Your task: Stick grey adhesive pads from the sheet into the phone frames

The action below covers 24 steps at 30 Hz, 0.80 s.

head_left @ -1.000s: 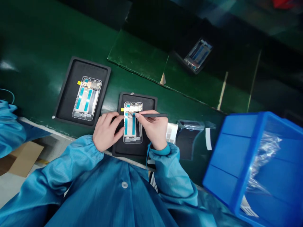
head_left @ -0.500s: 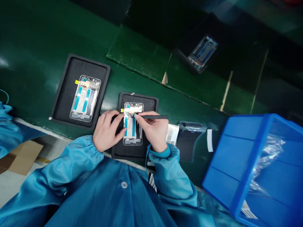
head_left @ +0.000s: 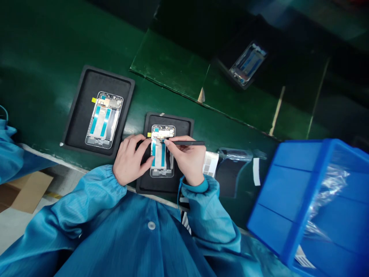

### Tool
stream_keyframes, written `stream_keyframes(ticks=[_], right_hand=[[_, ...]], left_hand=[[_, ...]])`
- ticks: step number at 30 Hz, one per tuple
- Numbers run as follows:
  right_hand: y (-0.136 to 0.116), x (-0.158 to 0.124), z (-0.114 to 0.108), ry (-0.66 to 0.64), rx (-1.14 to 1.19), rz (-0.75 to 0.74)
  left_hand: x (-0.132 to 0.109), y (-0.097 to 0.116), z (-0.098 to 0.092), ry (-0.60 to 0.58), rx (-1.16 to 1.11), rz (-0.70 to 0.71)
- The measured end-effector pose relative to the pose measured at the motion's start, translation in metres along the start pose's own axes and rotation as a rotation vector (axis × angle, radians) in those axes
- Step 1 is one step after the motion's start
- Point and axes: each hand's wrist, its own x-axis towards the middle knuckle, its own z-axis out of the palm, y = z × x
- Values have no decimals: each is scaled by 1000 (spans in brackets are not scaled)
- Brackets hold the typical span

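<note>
An opened smartphone (head_left: 158,157) lies in a black tray (head_left: 184,122), its circuit board and blue strips exposed. A yellow tab sticks out at its upper left. My right hand (head_left: 187,159) is closed in a pinch on slim black tweezers (head_left: 190,143), whose tip points left, over the phone just below the circuit board. My left hand (head_left: 133,158) rests at the phone's left side, thumb and forefinger apart with their tips at its edge. Whether those fingertips press on the frame is hard to tell.
A second black tray (head_left: 75,115) with another opened phone (head_left: 104,120) lies to the left. Sheets of film (head_left: 230,173) and a white strip (head_left: 256,171) lie right of my hand, beside a blue bin (head_left: 284,184). Across the green table (head_left: 173,73) sits another phone (head_left: 248,64). A person's sleeve (head_left: 11,154) shows at far left.
</note>
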Motion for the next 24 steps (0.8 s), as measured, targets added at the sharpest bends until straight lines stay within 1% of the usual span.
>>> stream_keyframes(ticks=[12,24], right_hand=[[1,0,1,1,-1,2],[5,0,-1,-6,-53,-19]], left_hand=[[-1,-1,1,1,7,4],[-1,-1,1,3,27,10]])
